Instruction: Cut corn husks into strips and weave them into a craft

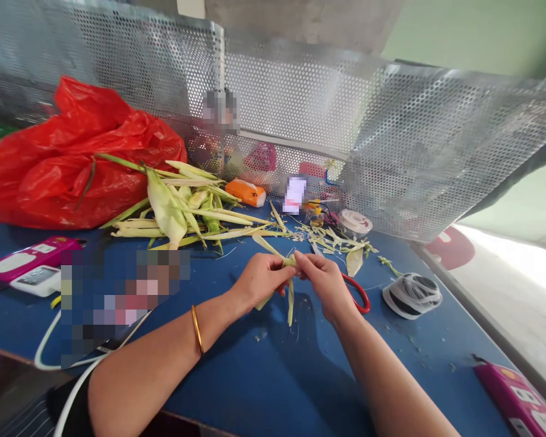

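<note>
Both my hands meet over the middle of the blue table, fingers pinched on pale green strips of corn husk [290,303]. My left hand [264,276], with a gold bangle on its wrist, grips the husk from the left. Close against it, my right hand [322,276] pinches the same piece from the right. One strip hangs below the fingers and another sticks up to the upper left. Red-handled scissors [363,297] lie beside my right hand, partly hidden by it. A pile of corn husks [173,209] rests behind my left hand.
A red plastic bag [82,164] stands at the left. Husk scraps, an orange tissue pack [246,192], a lit phone [294,195] and a white tape roll [355,222] lie farther back. A wrapped spool [412,295] sits right. A perforated metal screen [291,85] borders the table.
</note>
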### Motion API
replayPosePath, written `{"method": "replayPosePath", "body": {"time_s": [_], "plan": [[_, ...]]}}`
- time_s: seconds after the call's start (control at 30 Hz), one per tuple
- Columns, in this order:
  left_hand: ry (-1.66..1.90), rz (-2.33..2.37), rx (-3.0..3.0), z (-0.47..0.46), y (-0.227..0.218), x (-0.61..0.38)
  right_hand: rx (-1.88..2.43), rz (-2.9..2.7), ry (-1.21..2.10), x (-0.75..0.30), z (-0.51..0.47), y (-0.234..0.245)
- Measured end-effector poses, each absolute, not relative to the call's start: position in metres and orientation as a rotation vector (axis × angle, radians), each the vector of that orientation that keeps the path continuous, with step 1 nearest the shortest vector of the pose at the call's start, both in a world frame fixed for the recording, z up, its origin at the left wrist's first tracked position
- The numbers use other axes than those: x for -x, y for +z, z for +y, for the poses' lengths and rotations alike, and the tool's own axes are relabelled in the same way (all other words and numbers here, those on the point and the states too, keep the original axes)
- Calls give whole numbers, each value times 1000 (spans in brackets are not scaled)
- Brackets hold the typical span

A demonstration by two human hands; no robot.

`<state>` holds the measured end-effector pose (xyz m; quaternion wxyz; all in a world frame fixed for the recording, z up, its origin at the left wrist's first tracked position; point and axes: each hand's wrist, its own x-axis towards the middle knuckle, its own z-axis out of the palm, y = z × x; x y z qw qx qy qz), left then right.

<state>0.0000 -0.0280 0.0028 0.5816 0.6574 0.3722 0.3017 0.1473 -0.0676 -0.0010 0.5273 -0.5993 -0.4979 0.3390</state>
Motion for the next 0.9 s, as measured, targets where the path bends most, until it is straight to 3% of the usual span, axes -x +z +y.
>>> {"method": "replayPosePath", "body": {"time_s": [0.13, 0.47, 0.7, 0.9], "plan": [[679, 861, -1623, -28, -2, 0, 1281, -946, 983, -143, -68, -1], [628, 822, -1382, -30, 3, -2, 1300, -915, 838, -146, -64, -8], [687, 731, -970, -19, 5, 5, 1540, -1219, 149, -141, -80, 6], [786, 580, -959, -13, 2, 7, 1588, -1548, 295, -124, -89, 3]]}}
